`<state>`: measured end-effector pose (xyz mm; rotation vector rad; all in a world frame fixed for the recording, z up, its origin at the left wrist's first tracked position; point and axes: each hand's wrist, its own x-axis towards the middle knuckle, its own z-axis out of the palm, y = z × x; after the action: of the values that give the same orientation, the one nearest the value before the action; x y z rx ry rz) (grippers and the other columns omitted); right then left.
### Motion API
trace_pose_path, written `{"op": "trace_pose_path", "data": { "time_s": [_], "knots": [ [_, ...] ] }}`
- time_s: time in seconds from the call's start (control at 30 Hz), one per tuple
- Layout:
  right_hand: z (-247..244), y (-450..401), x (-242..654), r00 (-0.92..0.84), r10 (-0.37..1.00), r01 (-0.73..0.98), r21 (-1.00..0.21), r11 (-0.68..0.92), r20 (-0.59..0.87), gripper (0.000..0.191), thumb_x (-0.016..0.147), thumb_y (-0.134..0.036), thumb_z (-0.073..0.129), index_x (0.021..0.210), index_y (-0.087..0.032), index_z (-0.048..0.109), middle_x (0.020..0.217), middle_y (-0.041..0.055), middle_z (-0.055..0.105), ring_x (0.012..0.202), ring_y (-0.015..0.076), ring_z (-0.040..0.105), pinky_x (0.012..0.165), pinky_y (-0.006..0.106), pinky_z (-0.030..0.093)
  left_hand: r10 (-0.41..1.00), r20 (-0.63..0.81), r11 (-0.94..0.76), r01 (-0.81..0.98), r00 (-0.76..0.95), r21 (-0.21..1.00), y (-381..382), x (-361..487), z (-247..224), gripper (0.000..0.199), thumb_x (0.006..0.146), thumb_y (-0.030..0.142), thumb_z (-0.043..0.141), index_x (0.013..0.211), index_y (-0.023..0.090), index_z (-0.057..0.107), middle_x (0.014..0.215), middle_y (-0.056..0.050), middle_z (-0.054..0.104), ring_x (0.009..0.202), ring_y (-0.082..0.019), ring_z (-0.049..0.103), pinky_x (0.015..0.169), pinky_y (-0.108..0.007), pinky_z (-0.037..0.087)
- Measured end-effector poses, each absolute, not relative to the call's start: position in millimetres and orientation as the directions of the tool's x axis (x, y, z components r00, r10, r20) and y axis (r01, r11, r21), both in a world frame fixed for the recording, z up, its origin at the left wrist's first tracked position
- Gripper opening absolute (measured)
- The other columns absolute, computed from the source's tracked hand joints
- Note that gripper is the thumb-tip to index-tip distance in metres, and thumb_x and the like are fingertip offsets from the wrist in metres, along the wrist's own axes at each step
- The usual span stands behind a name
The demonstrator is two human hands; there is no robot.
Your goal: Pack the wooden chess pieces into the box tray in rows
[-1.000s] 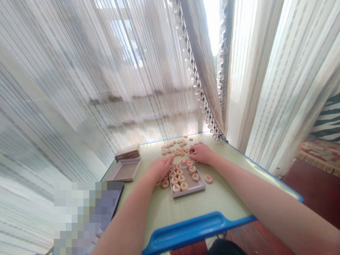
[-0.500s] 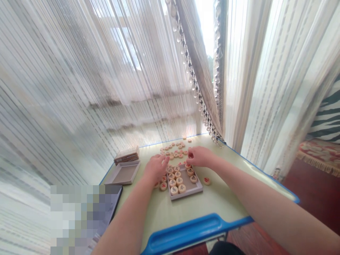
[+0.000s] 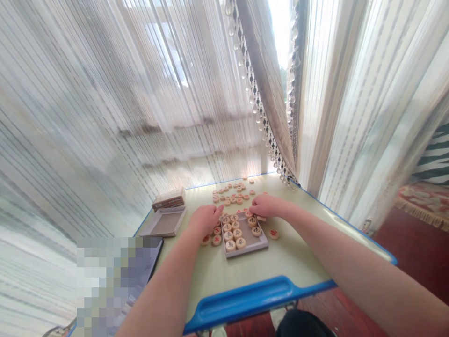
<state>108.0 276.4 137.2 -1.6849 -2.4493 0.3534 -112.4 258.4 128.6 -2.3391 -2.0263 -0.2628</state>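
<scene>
A shallow open box [image 3: 245, 251] on the table holds round wooden Chinese chess pieces. Black-marked pieces [image 3: 230, 245] fill two columns on its left, and a shorter column [image 3: 256, 231] lies along its right side. My right hand [image 3: 268, 206] is at the box's far right corner, fingers curled down at a red-marked piece [image 3: 249, 213]. Another piece [image 3: 261, 218] lies partly under that hand. Beside the far left corner is my left hand [image 3: 206, 219], fingers bent together, their tips hidden. Loose red-marked pieces [image 3: 216, 240] lie below it.
More pieces [image 3: 239, 201] are scattered on the table's far side, and one red-marked piece [image 3: 273, 233] lies right of the box. An empty box lid [image 3: 164, 222] and a stacked box [image 3: 169, 198] stand at left. A blue tray edge [image 3: 245, 297] runs along the front.
My right hand has lowered toward the box's far right corner, and a piece now shows beneath it. My left hand's fingers have drawn in. The view has shifted slightly.
</scene>
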Motion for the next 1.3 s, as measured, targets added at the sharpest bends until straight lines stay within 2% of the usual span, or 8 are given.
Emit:
{"op": "trace_pose_path", "data": {
  "time_s": [0.2,0.37,0.43,0.53,0.7,0.8,0.97,1.3],
  "knots": [
    [136.9,278.9,112.6,-0.358,0.93,0.896,-0.312,0.317,-0.083,0.026,0.073,-0.028,0.043,0.059,-0.019,0.062,0.061,0.0057,0.064,0.056,0.0159,0.055,0.052,0.026,0.039,0.968,0.18,-0.193,0.978,0.177,0.076,257.7,-111.9,127.3,0.066,0.083,0.058,0.012,0.069,0.019,0.063,0.074,-0.009,0.066,0.07,-0.021,0.059,0.06,-0.028,0.038],
    [148.9,264.4,116.0,-0.384,0.923,0.917,-0.134,0.376,-0.034,0.019,0.066,-0.03,0.05,0.058,-0.018,0.063,0.065,0.0076,0.064,0.06,0.019,0.056,0.05,0.028,0.038,0.973,0.168,-0.169,0.984,0.158,0.053,254.8,-107.7,128.9,0.062,0.083,0.057,0.017,0.07,0.019,0.064,0.076,-0.01,0.066,0.072,-0.022,0.06,0.062,-0.029,0.039],
    [154.7,256.9,118.1,-0.388,0.915,0.92,-0.105,0.377,-0.114,0.014,0.06,-0.027,0.053,0.054,-0.018,0.061,0.062,0.007,0.064,0.056,0.018,0.055,0.047,0.027,0.037,0.978,0.172,-0.128,0.991,0.118,0.048,252.8,-105.9,131.1,0.058,0.082,0.057,0.021,0.07,0.019,0.064,0.077,-0.01,0.067,0.072,-0.022,0.06,0.062,-0.03,0.04],
    [160.6,250.0,123.3,-0.37,0.881,0.929,-0.149,0.34,-0.296,0.012,0.056,-0.027,0.055,0.052,-0.017,0.06,0.059,0.0054,0.064,0.052,0.0161,0.054,0.045,0.026,0.038,0.972,0.235,-0.036,0.999,0.026,0.039,249.8,-104.5,136.2,0.058,0.083,0.054,0.021,0.071,0.017,0.064,0.079,-0.011,0.066,0.074,-0.023,0.06,0.062,-0.03,0.041],
    [164.3,250.2,130.4,-0.376,0.807,0.927,-0.195,0.322,-0.455,0.027,0.055,-0.037,0.056,0.067,-0.014,0.063,0.066,0.0049,0.065,0.056,0.0167,0.056,0.047,0.026,0.04,0.965,0.254,0.068,0.998,-0.065,0.0,245.9,-104.2,143.2,0.057,0.083,0.05,0.021,0.075,0.016,0.066,0.081,-0.013,0.066,0.08,-0.024,0.061,0.065,-0.031,0.043],
    [165.6,247.9,128.4,-0.388,0.81,0.922,-0.178,0.345,-0.44,0.036,0.055,-0.041,0.056,0.078,-0.014,0.064,0.072,0.006,0.065,0.062,0.0188,0.057,0.048,0.026,0.04,0.979,0.182,0.099,0.994,-0.091,-0.037,243.7,-103.6,144.2,0.05,0.081,0.046,0.028,0.081,0.015,0.066,0.086,-0.015,0.066,0.082,-0.025,0.061,0.066,-0.032,0.044],
    [162.1,242.4,120.0,-0.432,0.855,0.901,-0.089,0.425,-0.289,0.04,0.052,-0.036,0.059,0.089,-0.02,0.064,0.087,0.006,0.064,0.075,0.0223,0.058,0.05,0.026,0.038,0.988,0.141,0.075,0.997,-0.069,-0.036,239.7,-101.8,143.1,0.046,0.081,0.042,0.029,0.085,0.014,0.066,0.088,-0.016,0.066,0.083,-0.026,0.061,0.066,-0.033,0.045],
    [154.8,248.7,118.1,-0.485,0.843,0.874,-0.106,0.474,-0.233,0.035,0.055,-0.037,0.058,0.084,-0.02,0.065,0.085,0.006,0.065,0.073,0.0212,0.058,0.05,0.025,0.038,0.99,0.135,-0.049,0.999,0.051,-0.016,239.5,-96.5,138.2,0.043,0.082,0.037,0.028,0.072,0.016,0.065,0.08,-0.012,0.066,0.073,-0.022,0.06,0.062,-0.029,0.043]
  ]
}}
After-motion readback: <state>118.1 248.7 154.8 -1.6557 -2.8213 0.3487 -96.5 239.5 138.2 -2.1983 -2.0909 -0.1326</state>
